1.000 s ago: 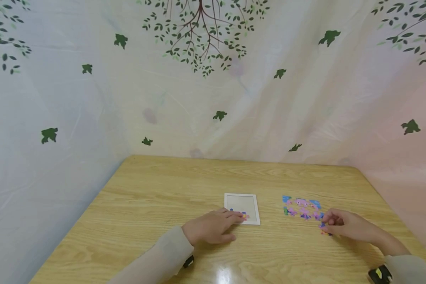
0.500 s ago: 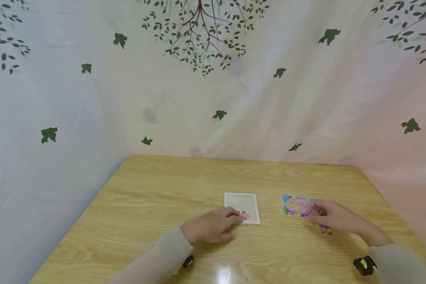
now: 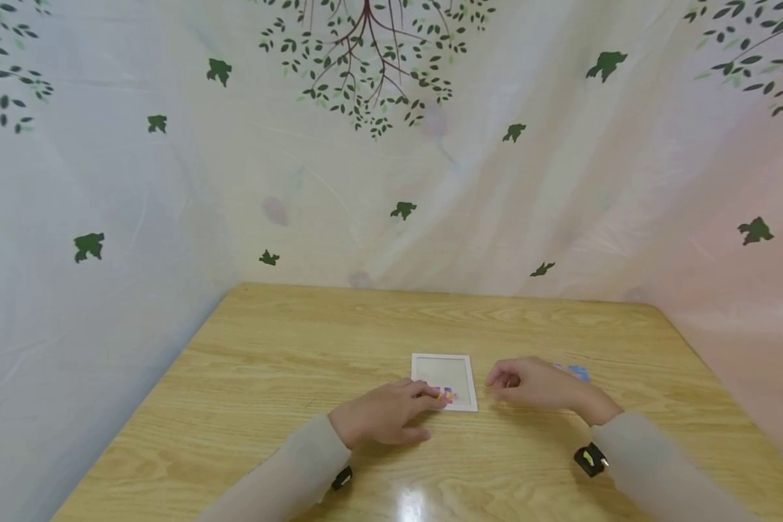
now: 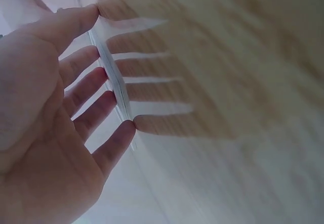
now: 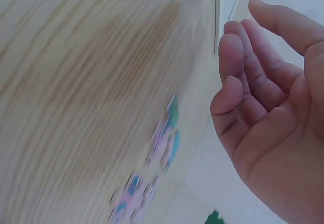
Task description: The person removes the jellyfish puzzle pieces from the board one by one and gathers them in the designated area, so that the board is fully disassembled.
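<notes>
My left hand (image 3: pixel 386 415) lies over the near left part of a white square frame (image 3: pixel 473 384), fingers fairly straight. In the left wrist view its fingertips (image 4: pixel 114 97) touch the frame's edge (image 4: pixel 117 82). Pink, yellow and blue jigsaw puzzle pieces (image 3: pixel 448 395) lie inside the frame, partly under these fingers. Just right of the frame hovers my right hand (image 3: pixel 535 382), its fingers loosely curled. The right wrist view shows a gap between thumb (image 5: pixel 276 19) and fingers, with no piece visible there. More puzzle pieces (image 3: pixel 577 372) lie behind this hand, mostly hidden.
The pieces appear blurred on the wooden table (image 3: pixel 313 341) in the right wrist view. A cloth backdrop (image 3: pixel 339 181) printed with leaves and branches surrounds the table. A small black device (image 3: pixel 590 460) sits under the right sleeve.
My right hand has moved left from the near right puzzle pieces, across the others, to beside the frame. My left hand has stayed on the frame, its fingers shifting slightly.
</notes>
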Tool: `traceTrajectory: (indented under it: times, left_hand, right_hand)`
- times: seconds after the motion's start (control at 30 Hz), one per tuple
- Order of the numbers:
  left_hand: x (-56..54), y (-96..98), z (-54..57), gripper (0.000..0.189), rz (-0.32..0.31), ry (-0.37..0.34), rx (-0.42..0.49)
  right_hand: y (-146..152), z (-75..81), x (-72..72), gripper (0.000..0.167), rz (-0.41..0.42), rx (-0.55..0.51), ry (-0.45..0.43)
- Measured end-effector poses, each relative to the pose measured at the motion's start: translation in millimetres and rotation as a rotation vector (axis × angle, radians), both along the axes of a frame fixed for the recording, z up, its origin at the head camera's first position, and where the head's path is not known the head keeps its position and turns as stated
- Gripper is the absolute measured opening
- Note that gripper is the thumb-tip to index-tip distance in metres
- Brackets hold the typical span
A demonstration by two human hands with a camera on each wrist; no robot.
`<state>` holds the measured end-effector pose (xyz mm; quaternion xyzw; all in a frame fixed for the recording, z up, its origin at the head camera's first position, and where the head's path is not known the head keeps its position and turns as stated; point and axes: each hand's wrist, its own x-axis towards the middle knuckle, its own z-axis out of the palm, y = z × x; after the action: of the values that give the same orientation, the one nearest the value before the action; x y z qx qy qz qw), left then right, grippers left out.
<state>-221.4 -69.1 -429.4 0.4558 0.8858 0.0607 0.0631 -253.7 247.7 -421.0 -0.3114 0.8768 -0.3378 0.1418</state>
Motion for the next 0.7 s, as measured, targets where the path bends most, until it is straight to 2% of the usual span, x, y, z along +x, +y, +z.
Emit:
traceTrajectory:
  times: [0.2, 0.4, 0.57, 0.7]
  left_hand:
    - [-0.4, -0.5, 0.5, 0.054, 0.010, -0.030, -0.003]
    - [-3.5, -1.9, -1.9, 0.051, -0.008, -0.047, 0.015]
    - [-5.7, -4.5, -4.2, 0.051, -0.027, -0.072, 0.023]
    - [-5.9, -6.6, -5.2, 0.050, -0.017, -0.097, 0.042]
  right_hand:
    - [-34, -2.2, -4.3, 0.018, 0.015, -0.004, -0.017]
    - [-54, -11.8, -10.2, 0.018, 0.015, -0.010, -0.005]
    - [-63, -17.7, -12.5, 0.016, -0.028, -0.005, -0.016]
    - [-67, -19.7, -11.6, 0.014, -0.063, -0.002, -0.043]
